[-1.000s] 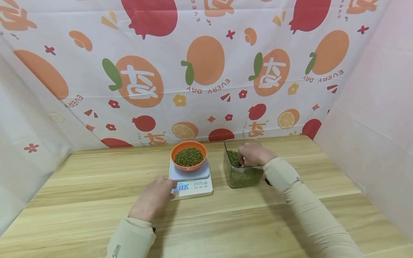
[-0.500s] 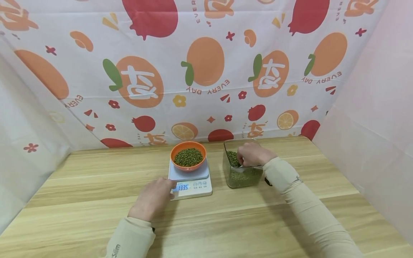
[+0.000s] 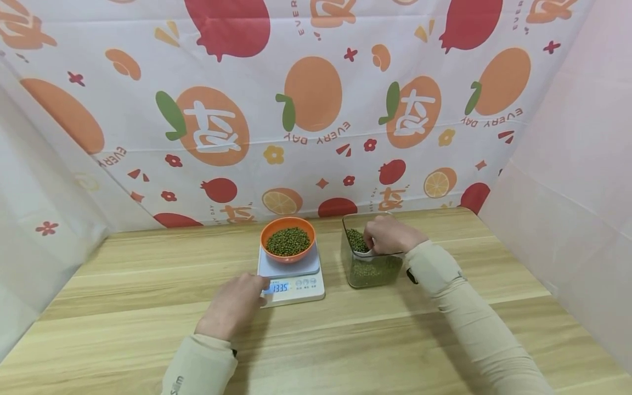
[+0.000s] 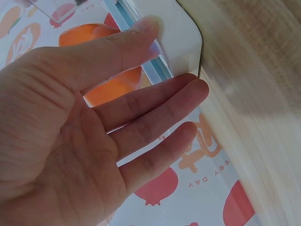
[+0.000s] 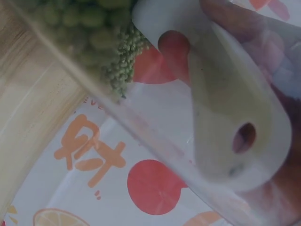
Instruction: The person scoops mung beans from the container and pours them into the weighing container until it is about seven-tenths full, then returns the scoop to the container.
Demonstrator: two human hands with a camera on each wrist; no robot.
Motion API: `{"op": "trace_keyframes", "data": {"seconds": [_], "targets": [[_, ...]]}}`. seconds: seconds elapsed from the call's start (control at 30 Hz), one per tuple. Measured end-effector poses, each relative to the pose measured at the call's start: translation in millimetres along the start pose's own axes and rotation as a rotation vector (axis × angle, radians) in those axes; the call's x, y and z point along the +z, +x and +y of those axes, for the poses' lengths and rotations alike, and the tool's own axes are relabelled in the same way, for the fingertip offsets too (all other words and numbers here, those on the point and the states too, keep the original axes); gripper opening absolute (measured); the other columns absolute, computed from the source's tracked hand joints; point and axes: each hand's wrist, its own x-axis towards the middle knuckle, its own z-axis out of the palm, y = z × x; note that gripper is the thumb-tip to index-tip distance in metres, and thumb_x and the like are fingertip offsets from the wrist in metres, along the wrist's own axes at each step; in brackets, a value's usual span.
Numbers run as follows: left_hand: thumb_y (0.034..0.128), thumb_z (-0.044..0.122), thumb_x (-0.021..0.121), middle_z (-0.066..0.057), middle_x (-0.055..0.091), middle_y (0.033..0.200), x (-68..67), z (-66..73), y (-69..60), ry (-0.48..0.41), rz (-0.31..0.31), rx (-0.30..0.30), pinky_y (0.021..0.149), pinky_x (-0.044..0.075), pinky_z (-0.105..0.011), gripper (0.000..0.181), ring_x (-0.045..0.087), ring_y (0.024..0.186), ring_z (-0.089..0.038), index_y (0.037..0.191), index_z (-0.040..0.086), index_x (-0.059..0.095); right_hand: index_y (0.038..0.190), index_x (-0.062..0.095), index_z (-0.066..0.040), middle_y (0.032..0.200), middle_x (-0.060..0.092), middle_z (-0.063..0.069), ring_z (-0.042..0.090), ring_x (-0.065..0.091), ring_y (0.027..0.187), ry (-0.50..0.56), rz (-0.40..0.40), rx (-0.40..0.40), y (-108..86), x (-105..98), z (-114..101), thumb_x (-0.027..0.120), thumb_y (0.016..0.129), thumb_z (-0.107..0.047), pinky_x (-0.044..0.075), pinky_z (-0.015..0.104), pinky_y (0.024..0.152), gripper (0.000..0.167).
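Observation:
An orange bowl (image 3: pixel 288 259) of green mung beans (image 3: pixel 288 241) stands on a white kitchen scale (image 3: pixel 296 293), whose lit display reads 133.5. My left hand (image 3: pixel 234 307) touches the scale's left front corner. In the left wrist view its thumb rests against the scale (image 4: pixel 183 42), and the other fingers are extended, two with their tips at its edge. My right hand (image 3: pixel 392 235) is in the top of a clear square container (image 3: pixel 375 277) partly filled with mung beans. It grips a white scoop (image 5: pixel 240 117) by its holed handle; the bowl end is mostly hidden.
The scale and the container stand side by side on a wooden table (image 3: pixel 321 345), a narrow gap between them. A fruit-printed cloth (image 3: pixel 316 164) hangs right behind the table, and pale sheets (image 3: pixel 558 203) close off both sides.
My right hand has shifted slightly right at the container, and more of the scoop's white edge shows above the beans. The left hand, the bowl and the reading stay the same.

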Motion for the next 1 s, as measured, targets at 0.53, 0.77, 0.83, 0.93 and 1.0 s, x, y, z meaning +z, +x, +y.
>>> {"op": "trace_keyframes", "data": {"seconds": [0.53,0.77,0.83,0.93,1.0], "targets": [[0.0802,0.000,0.082,-0.008,0.072,0.089,1.7,1.2,-0.6,0.001,-0.007,-0.006,0.067,0.055,-0.041,0.018,0.064,0.075,-0.020,0.095,0.006,0.075,0.076,0.070,-0.011,0.078,0.063,-0.003,0.014,0.056,0.071,0.056,-0.029,0.015,-6.8,-14.4,-0.4,0.076,0.086,0.000,0.050,0.031,0.067,0.016],[0.0800,-0.001,0.081,-0.007,0.070,0.086,1.2,-0.5,0.0,-0.004,0.006,0.006,0.067,0.053,-0.041,0.016,0.061,0.073,-0.019,0.093,0.006,0.074,0.074,0.070,-0.012,0.076,0.063,-0.003,0.014,0.057,0.069,0.048,0.003,0.018,-10.6,-21.4,-1.1,0.078,0.085,-0.002,0.050,0.032,0.066,0.017],[0.0798,-0.002,0.081,-0.006,0.069,0.084,1.2,-1.5,-0.2,-0.002,0.013,0.014,0.065,0.052,-0.040,0.015,0.059,0.071,-0.018,0.090,0.007,0.074,0.074,0.070,-0.012,0.076,0.063,-0.003,0.014,0.056,0.069,0.049,0.013,0.025,-12.0,-22.4,-1.7,0.078,0.085,-0.001,0.050,0.032,0.066,0.018],[0.0788,-0.002,0.081,-0.005,0.067,0.081,1.8,-2.8,-0.5,0.001,0.030,0.025,0.064,0.051,-0.039,0.016,0.057,0.069,-0.017,0.086,0.008,0.072,0.074,0.070,-0.013,0.075,0.063,-0.004,0.014,0.056,0.068,0.053,0.029,0.028,-14.4,-22.6,-2.5,0.077,0.086,-0.001,0.049,0.032,0.065,0.018],[0.0784,-0.002,0.082,-0.005,0.067,0.080,2.0,-2.8,-0.6,0.000,0.034,0.029,0.063,0.050,-0.039,0.016,0.057,0.069,-0.017,0.086,0.008,0.072,0.074,0.070,-0.012,0.075,0.063,-0.004,0.014,0.055,0.067,0.052,0.043,0.021,-15.7,-21.8,-2.3,0.077,0.085,-0.001,0.049,0.032,0.065,0.017]]}}
